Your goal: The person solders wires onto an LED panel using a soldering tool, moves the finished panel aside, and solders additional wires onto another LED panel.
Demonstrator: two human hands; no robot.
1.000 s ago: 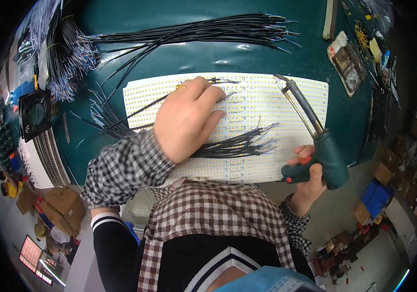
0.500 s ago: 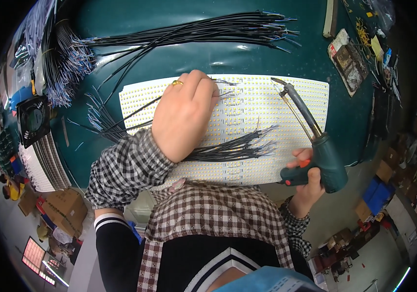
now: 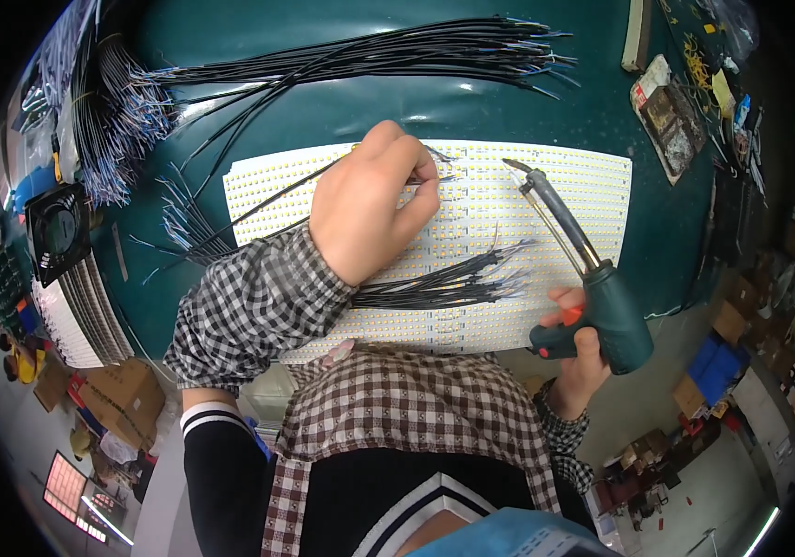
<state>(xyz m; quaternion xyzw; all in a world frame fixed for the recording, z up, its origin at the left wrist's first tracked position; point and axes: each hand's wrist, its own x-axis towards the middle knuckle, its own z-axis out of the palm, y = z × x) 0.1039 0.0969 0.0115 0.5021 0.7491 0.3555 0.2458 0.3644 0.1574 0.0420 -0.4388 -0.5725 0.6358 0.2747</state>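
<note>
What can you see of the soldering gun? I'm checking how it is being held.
The soldering gun has a dark teal pistol-shaped body, seemingly plastic, with an orange trigger and a long metal barrel ending in a bent tip. The right hand grips its handle, a finger on the trigger. The barrel slants up and left over the white LED panel; whether the tip touches the panel cannot be told.

Small black fan at left; cardboard boxes on floor; blue bins at right.
</note>
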